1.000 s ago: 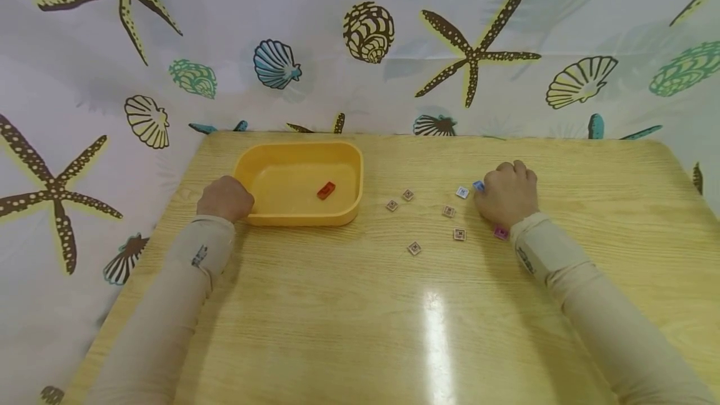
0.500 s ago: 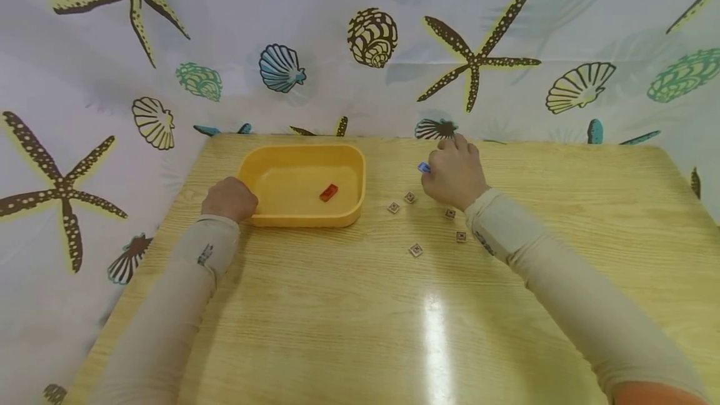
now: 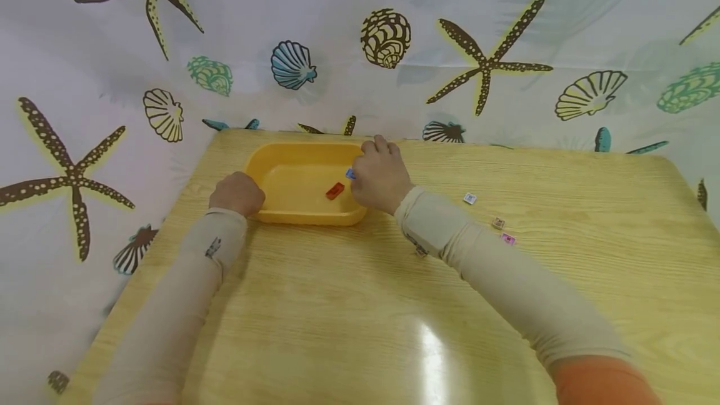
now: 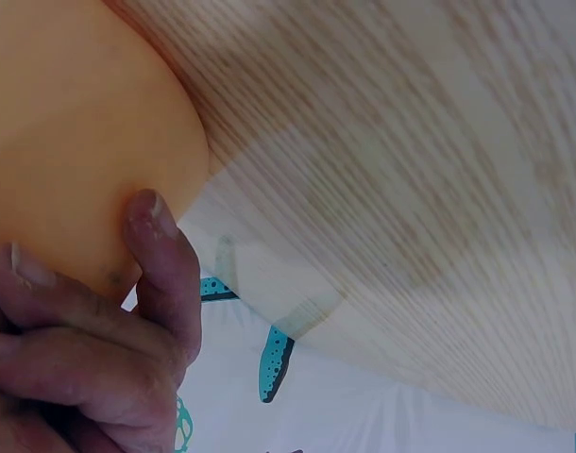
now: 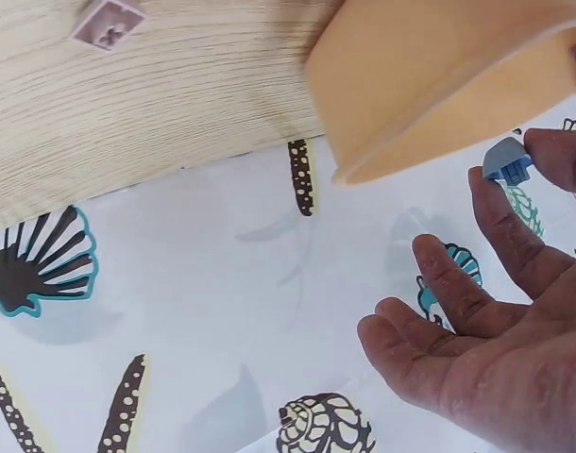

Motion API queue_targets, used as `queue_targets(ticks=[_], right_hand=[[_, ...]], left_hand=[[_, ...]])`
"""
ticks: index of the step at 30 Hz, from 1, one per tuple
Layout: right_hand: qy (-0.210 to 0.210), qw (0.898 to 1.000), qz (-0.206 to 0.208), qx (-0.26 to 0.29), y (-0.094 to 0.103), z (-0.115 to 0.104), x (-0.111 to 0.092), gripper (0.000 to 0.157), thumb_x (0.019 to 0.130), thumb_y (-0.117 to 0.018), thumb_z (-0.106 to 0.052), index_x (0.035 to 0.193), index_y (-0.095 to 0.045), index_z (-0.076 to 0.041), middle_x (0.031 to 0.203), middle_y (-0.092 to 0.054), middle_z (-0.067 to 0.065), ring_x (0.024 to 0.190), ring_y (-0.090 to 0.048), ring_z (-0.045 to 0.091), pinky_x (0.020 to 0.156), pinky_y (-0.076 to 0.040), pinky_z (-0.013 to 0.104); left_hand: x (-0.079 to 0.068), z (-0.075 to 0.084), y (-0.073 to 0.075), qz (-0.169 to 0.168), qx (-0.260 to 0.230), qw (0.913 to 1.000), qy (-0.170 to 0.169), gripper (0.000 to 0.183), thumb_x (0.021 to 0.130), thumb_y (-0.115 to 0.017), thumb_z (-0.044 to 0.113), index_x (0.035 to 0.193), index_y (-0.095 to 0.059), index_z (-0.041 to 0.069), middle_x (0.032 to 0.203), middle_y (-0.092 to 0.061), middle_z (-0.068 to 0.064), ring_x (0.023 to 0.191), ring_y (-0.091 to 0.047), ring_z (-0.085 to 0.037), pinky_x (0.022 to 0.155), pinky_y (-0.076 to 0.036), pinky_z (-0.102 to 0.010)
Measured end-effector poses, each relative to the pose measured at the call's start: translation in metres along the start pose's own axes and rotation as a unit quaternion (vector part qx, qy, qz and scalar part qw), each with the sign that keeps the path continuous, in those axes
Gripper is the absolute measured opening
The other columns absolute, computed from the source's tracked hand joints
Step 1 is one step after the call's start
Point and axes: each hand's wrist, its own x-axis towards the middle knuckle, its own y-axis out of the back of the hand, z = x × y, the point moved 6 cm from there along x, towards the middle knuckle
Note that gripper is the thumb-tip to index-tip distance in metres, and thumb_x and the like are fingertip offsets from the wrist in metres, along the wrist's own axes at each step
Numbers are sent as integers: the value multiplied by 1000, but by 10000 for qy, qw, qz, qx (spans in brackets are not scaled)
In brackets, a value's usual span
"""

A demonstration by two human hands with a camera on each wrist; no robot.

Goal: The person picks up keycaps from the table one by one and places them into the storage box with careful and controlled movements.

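A yellow plastic tray (image 3: 304, 216) stands at the back left of the table, with a red keycap (image 3: 335, 190) lying in it. My left hand (image 3: 238, 194) grips the tray's left edge; in the left wrist view its curled fingers (image 4: 160, 274) lie against the outer wall. Over the tray's right rim is my right hand (image 3: 382, 174). It pinches a blue keycap (image 5: 507, 160) between thumb and index finger, above the tray opening, while the other fingers are loosely bent. The keycap's hollow underside shows in the right wrist view.
On the wooden table to the right lie a white keycap (image 3: 469, 199), a beige one (image 3: 499, 223) and a purple keycap (image 3: 509, 239). Another keycap (image 3: 421, 254) peeks out beside the right sleeve, which hides part of the table. A patterned curtain (image 3: 337, 92) hangs behind.
My right hand has carried the blue keycap leftward from the scattered keycaps to the tray's right rim. The left hand stays at the tray's left edge. The head view has shifted slightly.
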Motion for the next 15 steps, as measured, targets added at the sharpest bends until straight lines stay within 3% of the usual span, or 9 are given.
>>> queue_targets(ticks=[7, 15], right_hand=[[184, 9998, -15, -26, -5, -20, 7, 25, 87, -53, -17, 66, -65, -13, 120, -61, 19, 128, -44, 42, 105, -38, 54], [112, 9997, -155, -120, -11, -22, 7, 25, 89, -58, -29, 74, -69, -12, 125, -59, 18, 132, -39, 42, 109, -32, 55]], left_hand=[[2, 3, 0, -5, 11, 10000, -40, 25, 85, -41, 16, 62, -48, 10, 64, -49, -6, 57, -50, -21, 47, -42, -32], [3, -1, 0, 40, 59, 10000, -58, 24, 85, -42, 17, 66, -53, 8, 72, -57, -11, 61, -55, -23, 49, -45, -33]])
